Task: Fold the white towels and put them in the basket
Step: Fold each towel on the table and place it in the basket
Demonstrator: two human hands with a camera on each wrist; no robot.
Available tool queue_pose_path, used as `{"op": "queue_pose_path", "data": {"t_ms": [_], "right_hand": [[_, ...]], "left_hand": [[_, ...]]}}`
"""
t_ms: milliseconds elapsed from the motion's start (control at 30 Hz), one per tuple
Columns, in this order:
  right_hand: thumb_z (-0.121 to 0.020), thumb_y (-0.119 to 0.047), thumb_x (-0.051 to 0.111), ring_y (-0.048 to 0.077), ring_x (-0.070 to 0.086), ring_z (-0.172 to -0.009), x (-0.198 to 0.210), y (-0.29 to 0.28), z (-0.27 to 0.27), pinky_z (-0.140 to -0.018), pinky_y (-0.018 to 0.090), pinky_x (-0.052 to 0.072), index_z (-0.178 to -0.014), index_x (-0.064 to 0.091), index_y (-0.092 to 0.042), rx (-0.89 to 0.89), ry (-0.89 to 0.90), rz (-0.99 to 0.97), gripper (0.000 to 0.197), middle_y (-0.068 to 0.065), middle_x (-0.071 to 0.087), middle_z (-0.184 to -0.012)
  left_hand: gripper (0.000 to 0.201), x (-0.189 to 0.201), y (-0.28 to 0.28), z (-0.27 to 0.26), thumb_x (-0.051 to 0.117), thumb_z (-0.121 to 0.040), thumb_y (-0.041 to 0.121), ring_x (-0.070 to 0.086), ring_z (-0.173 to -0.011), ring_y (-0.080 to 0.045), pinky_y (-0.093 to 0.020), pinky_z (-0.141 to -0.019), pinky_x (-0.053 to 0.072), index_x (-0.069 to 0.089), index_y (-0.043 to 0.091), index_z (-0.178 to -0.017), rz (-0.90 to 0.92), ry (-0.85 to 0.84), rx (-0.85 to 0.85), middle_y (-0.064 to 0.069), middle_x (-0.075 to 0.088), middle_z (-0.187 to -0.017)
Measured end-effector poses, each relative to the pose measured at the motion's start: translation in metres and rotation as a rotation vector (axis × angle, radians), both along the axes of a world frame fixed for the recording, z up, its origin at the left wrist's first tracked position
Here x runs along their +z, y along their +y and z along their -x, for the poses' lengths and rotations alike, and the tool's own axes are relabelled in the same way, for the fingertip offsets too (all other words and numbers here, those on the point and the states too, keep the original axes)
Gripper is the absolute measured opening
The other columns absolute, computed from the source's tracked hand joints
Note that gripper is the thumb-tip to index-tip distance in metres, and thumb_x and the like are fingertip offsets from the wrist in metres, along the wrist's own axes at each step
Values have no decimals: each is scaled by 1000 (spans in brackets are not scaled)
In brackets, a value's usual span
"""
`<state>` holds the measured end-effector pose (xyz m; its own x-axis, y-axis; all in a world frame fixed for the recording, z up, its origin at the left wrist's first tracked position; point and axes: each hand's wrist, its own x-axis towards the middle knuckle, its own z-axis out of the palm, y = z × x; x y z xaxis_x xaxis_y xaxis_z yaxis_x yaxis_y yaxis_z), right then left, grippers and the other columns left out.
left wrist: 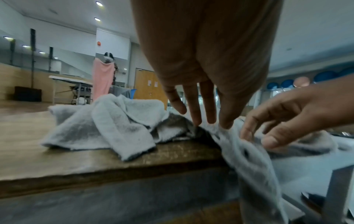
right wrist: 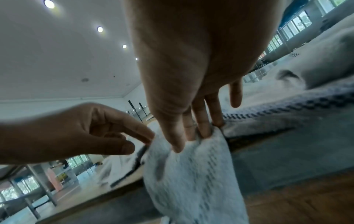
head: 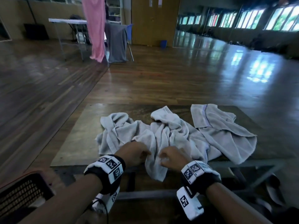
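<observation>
Three crumpled white towels lie on a low wooden table (head: 77,143): a left towel (head: 116,126), a middle towel (head: 168,131) and a right towel (head: 226,131). The middle towel's near edge hangs over the table's front edge. My left hand (head: 145,153) pinches that edge from the left; its fingertips (left wrist: 210,119) reach down onto the cloth. Just to the right, my right hand (head: 161,156) pinches the same edge, thumb and fingers (right wrist: 201,130) sunk into a fold. The hands are a few centimetres apart. A black mesh basket (head: 24,189) with an orange rim stands at the lower left, below the table.
A grey metal frame (head: 145,194) runs under the table's front edge near my wrists. Wooden floor surrounds the table. Far back left stand a folding table (head: 68,21), a hanging pink cloth (head: 95,28) and a chair draped in grey cloth (head: 117,44).
</observation>
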<state>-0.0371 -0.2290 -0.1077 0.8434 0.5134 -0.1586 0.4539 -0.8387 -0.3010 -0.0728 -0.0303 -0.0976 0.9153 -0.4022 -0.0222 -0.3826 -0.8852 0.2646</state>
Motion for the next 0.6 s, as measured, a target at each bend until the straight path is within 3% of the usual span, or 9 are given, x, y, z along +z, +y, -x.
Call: {"op": "queue_pose_path", "data": {"t_ms": [133, 233, 333, 433, 533, 600], "right_hand": [[-77, -41, 62, 16, 40, -124, -27, -10, -8, -101, 40, 35, -125, 49, -29, 74, -113, 64, 51, -8, 45, -134], [-77, -36, 63, 19, 38, -124, -40, -16, -14, -98, 39, 33, -131, 43, -30, 109, -224, 99, 57, -6, 41, -136], [-78, -31, 65, 17, 45, -114, -47, -22, -20, -94, 35, 38, -120, 55, -27, 126, -250, -23, 43, -7, 50, -126], [-80, -24, 68, 16, 51, -102, -46, -29, -24, -90, 33, 42, -100, 66, -18, 91, -136, -217, 22, -3, 58, -109], [-81, -19, 69, 15, 54, -95, -38, -32, -27, -85, 28, 42, -92, 68, -12, 22, -61, -346, 14, 0, 60, -97], [-82, -16, 68, 10, 55, -86, -28, -32, -28, -77, 22, 40, -88, 66, -17, -34, -35, -446, 7, -5, 60, -89]], "left_hand": [[45, -34, -8, -10, 53, -89, 33, 37, -130, -19, -36, -108, 29, 48, 26, -133, -211, -56, -74, 1, 43, -139], [44, -50, -9, -18, 51, -89, 36, 36, -131, -21, -39, -107, 27, 45, 28, -133, -236, -142, -24, 1, 41, -139], [34, -54, -11, -25, 45, -93, 37, 40, -126, -19, -38, -105, 27, 52, 30, -125, -165, -187, -8, 4, 48, -131], [29, -50, -8, -26, 46, -93, 37, 47, -119, -18, -38, -101, 31, 60, 30, -117, 0, -206, 4, 4, 56, -122], [23, -38, -5, -21, 52, -90, 33, 48, -116, -19, -35, -97, 35, 66, 28, -108, 124, -277, -12, 2, 57, -121], [28, -24, -5, -19, 48, -90, 37, 49, -117, -16, -31, -93, 34, 67, 25, -106, 190, -311, -44, 3, 59, -121]]}}
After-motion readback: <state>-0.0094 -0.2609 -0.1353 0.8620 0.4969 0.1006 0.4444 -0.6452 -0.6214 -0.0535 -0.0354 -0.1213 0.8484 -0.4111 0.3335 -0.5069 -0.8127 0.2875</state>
